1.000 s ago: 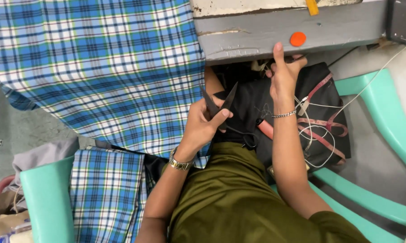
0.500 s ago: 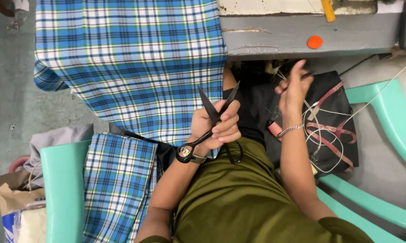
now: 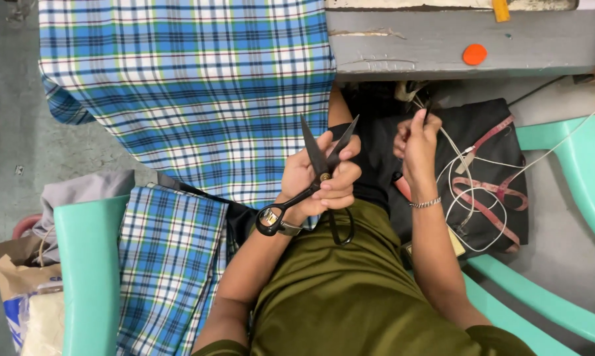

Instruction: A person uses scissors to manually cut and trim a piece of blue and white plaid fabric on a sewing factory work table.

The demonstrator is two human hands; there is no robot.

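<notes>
My left hand, with a watch on the wrist, grips a pair of large black scissors. Their blades are spread apart and point up, just beside the lower edge of a blue plaid cloth that hangs off the grey table. My right hand, wearing a bracelet, is raised above a black bag. Its fingertips are pinched on something thin and dark, like a thread. Both hands hover over my lap in olive trousers.
An orange disc lies on the table. White cable and pink straps lie on the bag, which sits on a teal chair. Another teal chair at left holds folded plaid cloth. A paper bag stands on the floor.
My left hand lifted the scissors up off my lap and the blades spread. My right hand drew back from the table edge and pinched its fingers together.
</notes>
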